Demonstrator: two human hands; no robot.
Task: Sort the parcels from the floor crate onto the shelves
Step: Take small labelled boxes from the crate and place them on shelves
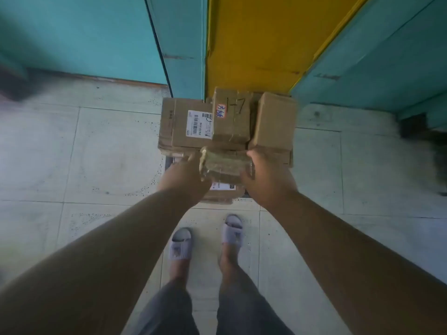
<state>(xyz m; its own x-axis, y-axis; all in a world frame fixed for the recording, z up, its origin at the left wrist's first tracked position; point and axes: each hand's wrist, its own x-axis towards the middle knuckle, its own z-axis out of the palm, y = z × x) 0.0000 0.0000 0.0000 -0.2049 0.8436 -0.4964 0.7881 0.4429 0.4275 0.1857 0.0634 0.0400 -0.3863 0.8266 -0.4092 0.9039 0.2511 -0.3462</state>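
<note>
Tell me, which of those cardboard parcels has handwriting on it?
The narrow middle box, marked "1-7" in black pen beside a small pink tag. The wide box to its left carries only a printed label; the box to its right looks unmarked.

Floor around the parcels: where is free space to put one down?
Bare floor tiles lie left of the parcel stack, and more right of it. Crowded: the stack itself, where both hands grip a taped parcel.

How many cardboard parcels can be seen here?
5: taped brown parcel held by both hands; labelled flat box left; box marked 1-7 middle; plain box right; another under the hands. More may be hidden.
</note>
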